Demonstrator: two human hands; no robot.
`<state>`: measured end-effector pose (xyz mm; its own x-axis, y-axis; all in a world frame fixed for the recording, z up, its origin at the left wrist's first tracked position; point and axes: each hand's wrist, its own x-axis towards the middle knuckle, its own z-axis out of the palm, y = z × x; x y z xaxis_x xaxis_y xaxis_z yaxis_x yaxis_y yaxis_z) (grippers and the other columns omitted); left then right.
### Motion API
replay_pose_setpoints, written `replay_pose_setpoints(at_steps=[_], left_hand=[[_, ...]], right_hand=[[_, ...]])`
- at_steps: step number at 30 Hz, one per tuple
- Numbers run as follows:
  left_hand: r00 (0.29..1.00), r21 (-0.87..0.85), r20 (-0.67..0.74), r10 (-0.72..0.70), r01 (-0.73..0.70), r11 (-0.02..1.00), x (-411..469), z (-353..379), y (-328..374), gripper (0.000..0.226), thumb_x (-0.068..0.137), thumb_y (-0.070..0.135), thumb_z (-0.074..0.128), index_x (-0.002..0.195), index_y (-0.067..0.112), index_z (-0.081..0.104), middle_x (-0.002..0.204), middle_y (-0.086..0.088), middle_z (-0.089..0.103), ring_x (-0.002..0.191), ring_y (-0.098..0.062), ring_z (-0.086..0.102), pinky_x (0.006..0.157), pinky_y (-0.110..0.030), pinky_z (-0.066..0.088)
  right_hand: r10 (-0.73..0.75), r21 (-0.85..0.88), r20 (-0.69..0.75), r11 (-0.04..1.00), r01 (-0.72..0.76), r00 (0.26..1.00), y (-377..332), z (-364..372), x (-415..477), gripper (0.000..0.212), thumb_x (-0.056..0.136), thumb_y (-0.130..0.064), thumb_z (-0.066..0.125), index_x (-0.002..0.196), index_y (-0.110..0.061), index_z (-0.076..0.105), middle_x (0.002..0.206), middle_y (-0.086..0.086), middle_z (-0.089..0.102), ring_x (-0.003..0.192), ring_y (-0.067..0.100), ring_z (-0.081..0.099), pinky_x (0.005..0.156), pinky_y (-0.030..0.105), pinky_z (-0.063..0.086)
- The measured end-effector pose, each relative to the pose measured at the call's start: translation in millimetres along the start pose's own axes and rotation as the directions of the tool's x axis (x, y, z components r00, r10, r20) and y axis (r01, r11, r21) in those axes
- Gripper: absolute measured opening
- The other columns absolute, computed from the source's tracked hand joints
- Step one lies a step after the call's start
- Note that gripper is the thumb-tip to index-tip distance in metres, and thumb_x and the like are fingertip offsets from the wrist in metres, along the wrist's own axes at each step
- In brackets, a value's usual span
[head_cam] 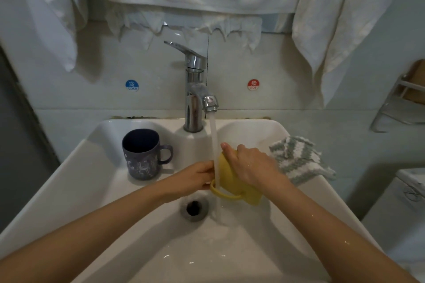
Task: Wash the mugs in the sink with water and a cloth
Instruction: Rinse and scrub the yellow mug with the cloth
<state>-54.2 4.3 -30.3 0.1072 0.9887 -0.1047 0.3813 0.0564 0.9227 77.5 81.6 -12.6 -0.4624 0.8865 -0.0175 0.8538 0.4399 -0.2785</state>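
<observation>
blue sticker (132,85): "COLD" | red sticker (253,84): "HOT" | both on wall tile (161,89)

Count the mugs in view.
2. The purple mug stands on the sink ledge at left; the yellow mug is under the water, held by the left hand and right hand.

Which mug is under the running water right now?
The yellow mug, held by the left hand and right hand in the stream. The dark purple mug stands upright, untouched, on the sink ledge.
</observation>
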Motion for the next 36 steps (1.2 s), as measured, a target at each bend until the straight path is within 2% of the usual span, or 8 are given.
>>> replay_pose_setpoints(at_steps=[4, 7, 12, 20, 24, 30, 32, 36], left_hand=[[0.995, 0.024, -0.096, 0.008, -0.006, 1.000, -1, 4, -8, 0.028, 0.088, 0.013, 0.052, 0.116, 0.016, 0.055, 0.115, -0.014, 0.061, 0.103, -0.021, 0.060, 0.090, -0.030, 0.051], [0.993, -0.152, -0.117, -0.026, 0.007, 0.988, -1, 7, -10, 0.034, 0.085, -0.007, 0.047, 0.108, 0.016, 0.058, 0.095, -0.005, 0.061, 0.089, -0.016, 0.059, 0.080, -0.025, 0.050], [0.992, -0.291, -0.090, -0.093, 0.063, 0.955, -5, 2, -6, 0.029, 0.091, -0.003, 0.044, 0.099, 0.016, 0.064, 0.089, 0.002, 0.066, 0.084, -0.012, 0.063, 0.081, -0.026, 0.053], [0.990, -0.246, 0.039, -0.138, 0.143, 0.959, -6, -3, -10, 0.018, 0.084, 0.008, 0.065, 0.101, 0.002, 0.065, 0.088, -0.008, 0.067, 0.082, -0.017, 0.065, 0.081, -0.031, 0.055], [0.977, -0.422, 0.143, -0.159, 0.205, 0.883, -6, -5, -7, 0.018, 0.078, 0.009, 0.066, 0.095, 0.002, 0.065, 0.087, -0.009, 0.066, 0.077, -0.016, 0.065, 0.076, -0.026, 0.056], [0.955, -0.565, 0.292, -0.046, 0.211, 0.798, -11, -8, -4, 0.033, 0.085, -0.004, 0.051, 0.117, 0.001, 0.057, 0.106, -0.012, 0.066, 0.092, -0.020, 0.067, 0.078, -0.026, 0.057], [0.964, -0.552, 0.267, -0.013, 0.164, 0.818, -14, -7, -2, 0.040, 0.090, -0.014, 0.041, 0.120, 0.007, 0.056, 0.111, -0.010, 0.066, 0.099, -0.021, 0.066, 0.082, -0.029, 0.056], [0.986, -0.273, 0.158, 0.053, -0.008, 0.962, -16, -5, 3, 0.030, 0.094, 0.003, 0.048, 0.120, 0.015, 0.056, 0.109, -0.001, 0.066, 0.097, -0.015, 0.066, 0.073, -0.026, 0.057]], right_hand=[[-0.058, 0.066, 0.000, 0.996, 0.058, 0.998, 0, 4, 3, 0.056, 0.098, -0.051, 0.011, 0.131, -0.018, 0.041, 0.112, 0.015, 0.055, 0.099, 0.036, 0.055, 0.074, 0.042, 0.041], [-0.046, 0.054, -0.011, 0.997, 0.046, 0.999, 0, 9, 5, 0.067, 0.093, -0.060, 0.008, 0.125, -0.017, 0.047, 0.108, 0.012, 0.056, 0.097, 0.034, 0.055, 0.072, 0.040, 0.039], [-0.058, 0.137, 0.027, 0.989, 0.054, 0.998, 0, 3, 1, 0.064, 0.098, -0.054, 0.011, 0.118, -0.010, 0.052, 0.113, 0.015, 0.059, 0.103, 0.034, 0.054, 0.086, 0.040, 0.042], [-0.120, 0.192, 0.158, 0.977, 0.089, 0.980, -2, 8, 3, 0.070, 0.095, -0.057, 0.008, 0.118, -0.015, 0.059, 0.120, 0.013, 0.060, 0.104, 0.028, 0.055, 0.094, 0.040, 0.042], [-0.161, 0.250, 0.200, 0.962, 0.109, 0.966, -2, 1, 2, 0.069, 0.097, -0.055, 0.010, 0.123, -0.014, 0.058, 0.124, 0.014, 0.058, 0.107, 0.028, 0.054, 0.093, 0.036, 0.040], [-0.150, 0.317, 0.261, 0.946, 0.062, 0.954, 9, -6, 5, 0.066, 0.097, -0.055, 0.015, 0.131, -0.011, 0.050, 0.132, 0.014, 0.052, 0.115, 0.028, 0.051, 0.092, 0.030, 0.034], [-0.146, 0.342, 0.254, 0.938, 0.053, 0.956, 12, -6, 7, 0.065, 0.097, -0.056, 0.016, 0.131, -0.013, 0.050, 0.132, 0.012, 0.052, 0.114, 0.027, 0.051, 0.092, 0.030, 0.034], [-0.122, 0.427, 0.264, 0.904, -0.002, 0.957, 15, -8, 8, 0.063, 0.097, -0.055, 0.016, 0.131, -0.012, 0.047, 0.132, 0.011, 0.051, 0.113, 0.026, 0.051, 0.097, 0.033, 0.036]])
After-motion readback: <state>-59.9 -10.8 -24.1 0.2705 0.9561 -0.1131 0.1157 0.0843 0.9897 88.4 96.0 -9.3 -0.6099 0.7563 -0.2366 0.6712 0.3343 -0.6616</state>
